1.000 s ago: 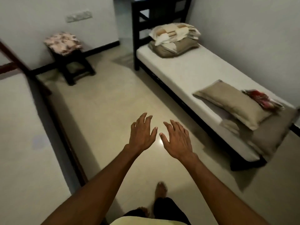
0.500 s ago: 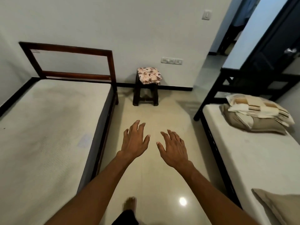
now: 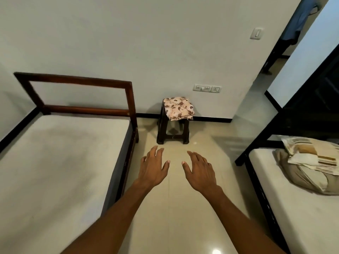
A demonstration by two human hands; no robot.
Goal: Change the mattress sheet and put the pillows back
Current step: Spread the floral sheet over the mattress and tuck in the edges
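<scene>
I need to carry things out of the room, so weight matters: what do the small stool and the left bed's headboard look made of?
The stool looks like dark moulded plastic, judging by its smooth one-piece legs and dull sheen, though painted wood is possible. The headboard looks like solid wood with a glossy reddish-brown varnish: square rails, highlights along the edges. The folded floral cloth on the stool is soft fabric.

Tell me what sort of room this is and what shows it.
Most likely a shared bedroom. A bare mattress lies on a wooden bed frame on the left, a second bed on the right carries stacked pillows, and a folded floral sheet sits on a dark stool between them.
</scene>
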